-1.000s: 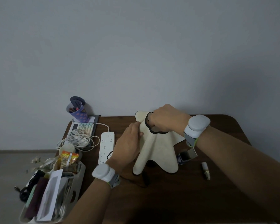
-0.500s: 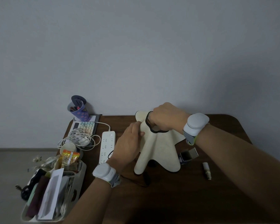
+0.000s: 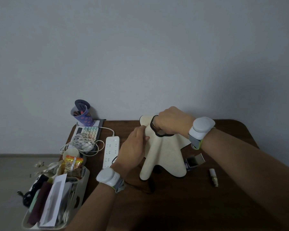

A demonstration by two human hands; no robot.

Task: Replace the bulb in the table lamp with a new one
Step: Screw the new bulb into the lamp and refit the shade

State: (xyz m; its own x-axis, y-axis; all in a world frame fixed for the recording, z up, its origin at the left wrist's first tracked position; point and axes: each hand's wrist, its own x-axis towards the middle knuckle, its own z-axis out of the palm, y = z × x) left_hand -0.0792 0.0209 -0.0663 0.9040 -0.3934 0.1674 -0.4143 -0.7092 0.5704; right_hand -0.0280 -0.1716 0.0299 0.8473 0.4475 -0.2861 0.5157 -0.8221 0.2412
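Dim room, dark wooden counter [image 3: 240, 205] against a pale wall. Near the middle of it, the table lamp [image 3: 165, 157], capped by a cream, star-lobed shade edged in black, with a black-rimmed opening at the top. Right hand [image 3: 172, 121] reaching from above into that top opening, knuckles up, fingers curled down inside the rim; whatever they close on hidden by the shade, so impossible to tell. Left hand [image 3: 133, 149] laid against the shade's left side, fingers [image 3: 141, 130] together and nearly straight, pressing flat on the fabric, thumb tip touching the shade. White band with a rounded module on each wrist.

Just right of the shade's lower lobe, a small open cardboard box [image 3: 194, 161] lying on its side, mouth toward the camera. Farther right and well apart from the lamp, a small slender bulb [image 3: 213, 177] with a white body and yellowish base, lying flat on the wood.

Left of the lamp, a white power strip [image 3: 111, 150] running lengthwise, a thin dark cord looping by its lower end under the left wrist. Beyond it, a pastel-keyed calculator [image 3: 88, 131] with a tangle of white cable [image 3: 80, 145] heaped over it. Behind, a patterned purple cup [image 3: 82, 114] tilted, holding pens. At the counter's left front corner, a pale organiser tray [image 3: 81, 189] crammed with packets, a bright orange snack bag and papers.
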